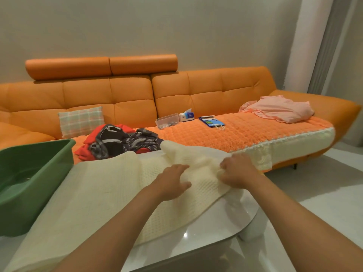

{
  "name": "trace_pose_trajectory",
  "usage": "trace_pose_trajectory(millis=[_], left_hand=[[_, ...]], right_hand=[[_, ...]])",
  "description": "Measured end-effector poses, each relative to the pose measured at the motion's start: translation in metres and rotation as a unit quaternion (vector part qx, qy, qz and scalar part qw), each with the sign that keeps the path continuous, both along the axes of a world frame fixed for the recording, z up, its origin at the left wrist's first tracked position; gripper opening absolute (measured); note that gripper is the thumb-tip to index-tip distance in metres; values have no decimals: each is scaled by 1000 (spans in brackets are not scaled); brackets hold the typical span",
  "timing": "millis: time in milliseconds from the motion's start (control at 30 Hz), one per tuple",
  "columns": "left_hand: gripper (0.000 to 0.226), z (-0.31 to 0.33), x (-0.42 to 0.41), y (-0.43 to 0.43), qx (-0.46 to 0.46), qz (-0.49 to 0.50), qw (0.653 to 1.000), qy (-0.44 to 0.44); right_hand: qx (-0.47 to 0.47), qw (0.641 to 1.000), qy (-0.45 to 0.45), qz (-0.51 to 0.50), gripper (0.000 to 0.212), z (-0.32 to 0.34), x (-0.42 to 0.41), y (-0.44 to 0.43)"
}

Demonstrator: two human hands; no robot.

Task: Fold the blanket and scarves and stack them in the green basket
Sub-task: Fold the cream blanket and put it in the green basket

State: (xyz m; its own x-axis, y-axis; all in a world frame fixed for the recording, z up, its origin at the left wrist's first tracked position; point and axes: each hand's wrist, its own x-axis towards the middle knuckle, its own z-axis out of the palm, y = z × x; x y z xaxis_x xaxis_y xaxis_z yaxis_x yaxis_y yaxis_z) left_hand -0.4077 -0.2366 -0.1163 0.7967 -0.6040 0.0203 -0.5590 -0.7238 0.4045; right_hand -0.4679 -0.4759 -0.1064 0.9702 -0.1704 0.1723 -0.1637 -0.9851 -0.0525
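Task is looking early. Blanket (pixel 98 193) is lying spread over the bench (pixel 216 222), not yet folded, its far edge bunching up toward the sofa (pixel 133 95). Scarves (pixel 121 142) are sitting in a loose heap on the sofa seat. Green basket (pixel 39 146) is sitting at the left against the blanket's edge, nothing folded showing inside. Right hand (pixel 237 171) is pinching a raised ridge of blanket, fingers curled into it. Left hand (pixel 172 181) is resting on the fabric just beside it, fingers mostly straight, gripping nothing visible. Folding, scarves and stacking are all remaining.
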Motion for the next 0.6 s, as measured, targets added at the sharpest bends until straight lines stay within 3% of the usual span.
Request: trace_pose_trajectory(millis=[33,100,167,233,267,333,467,533,600], left_hand=[[68,-5,0,-2,27,-11,999,20],[72,-15,-2,-7,48,-34,997,57],[67,-21,-2,-11,50,-44,996,62],[47,-22,0,-15,74,-29,997,16],[38,-22,3,-17,82,-12,997,-14],[44,-19,12,-22,71,27,995,-58],[33,-11,34,-36,37,44,982,-178],[26,-7,44,-47,5,40,982,-183],[32,-6,52,-60,16,41,986,-159]], right_hand=[[92,994,54,11,25,0,-3,4],[197,978,68,12,35,1,-3,7],[229,973,32,10,41,3,1,8],[255,967,-26,6,37,-3,9,6],[261,964,-53,-6,29,-7,15,3],[247,966,-67,-44,23,-16,24,-5],[151,982,51,-98,55,-32,34,-17],[145,980,96,-95,64,-36,40,-18],[184,974,117,-67,50,-37,45,-17]])
